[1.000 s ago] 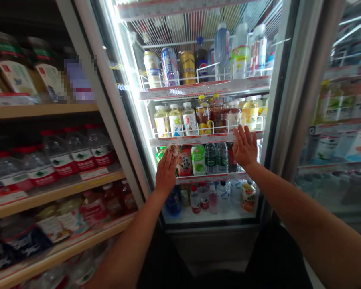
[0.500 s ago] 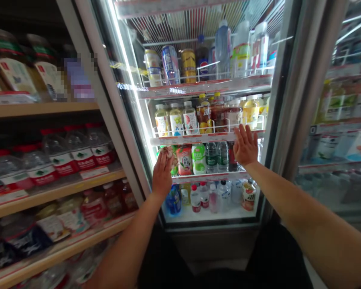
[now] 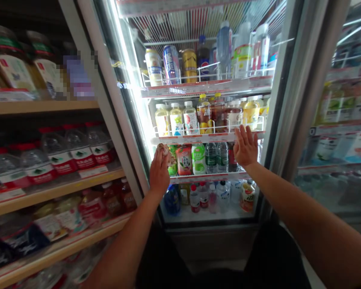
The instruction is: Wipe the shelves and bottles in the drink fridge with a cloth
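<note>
In the head view my left hand point(image 3: 160, 171) is closed on a crumpled, mottled cloth point(image 3: 169, 155). It presses the cloth to the left part of the glass door point(image 3: 209, 216) of a lit drinks cooler. My right hand point(image 3: 246, 147) lies flat near the door's right side, fingers stretched upward, holding nothing. Behind the glass, cans and bottles stand on wire shelves, among them a red-labelled bottle point(image 3: 184, 159) just right of the cloth and a green-and-white bottle point(image 3: 198, 159) beside it.
Wooden shelves point(image 3: 52, 197) with rows of bottles stand close on my left. A metal door frame point(image 3: 308, 100) borders the right side, with another glass-fronted cooler point(image 3: 345, 132) beyond it. My dark-clothed legs point(image 3: 165, 257) are below, near the cooler's base.
My left hand has shifted slightly left across the glass, still with the cloth. My right hand stays in the same place on the door.
</note>
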### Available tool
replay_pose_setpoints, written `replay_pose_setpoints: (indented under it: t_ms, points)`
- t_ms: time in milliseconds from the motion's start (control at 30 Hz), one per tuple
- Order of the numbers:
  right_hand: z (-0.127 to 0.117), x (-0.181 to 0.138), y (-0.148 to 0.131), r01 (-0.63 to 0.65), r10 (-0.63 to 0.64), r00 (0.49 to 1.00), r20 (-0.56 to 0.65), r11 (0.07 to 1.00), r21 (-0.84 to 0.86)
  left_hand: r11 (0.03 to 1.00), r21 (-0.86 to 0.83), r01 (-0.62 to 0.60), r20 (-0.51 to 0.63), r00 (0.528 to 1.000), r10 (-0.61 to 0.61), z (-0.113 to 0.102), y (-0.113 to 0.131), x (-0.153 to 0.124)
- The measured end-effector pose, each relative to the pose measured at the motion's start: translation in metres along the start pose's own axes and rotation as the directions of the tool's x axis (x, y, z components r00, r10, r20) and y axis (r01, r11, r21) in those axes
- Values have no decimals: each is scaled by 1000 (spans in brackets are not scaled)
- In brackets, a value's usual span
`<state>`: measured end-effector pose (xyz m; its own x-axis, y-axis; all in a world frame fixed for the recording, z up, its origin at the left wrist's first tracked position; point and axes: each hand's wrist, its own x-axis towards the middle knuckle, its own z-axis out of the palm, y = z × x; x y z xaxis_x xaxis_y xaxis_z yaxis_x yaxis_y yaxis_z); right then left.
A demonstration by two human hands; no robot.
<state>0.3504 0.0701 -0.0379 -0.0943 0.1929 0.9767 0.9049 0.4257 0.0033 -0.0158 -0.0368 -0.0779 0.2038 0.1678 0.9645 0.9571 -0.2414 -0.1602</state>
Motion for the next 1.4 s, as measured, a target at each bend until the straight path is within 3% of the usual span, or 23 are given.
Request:
replay_pose_setpoints:
  t_ms: [633,800,1133,1400]
  points:
    - [0,-1,0,-11,11,1000,7,1000,8,998,-27,48,-60,997,-50,2,-9,13]
    - [0,-1,0,-3,3,1000,2,1000,0,996,-39,77,-46,996,-79,2,-7,5]
    - [0,-1,1,-5,5,1000,19,1000,23,979,-113,171,17,985,-171,-2,-13,13]
    - [2,-2,1,-12,12,1000,24,1000,10,985,-111,134,-13,991,-136,-1,-15,8]
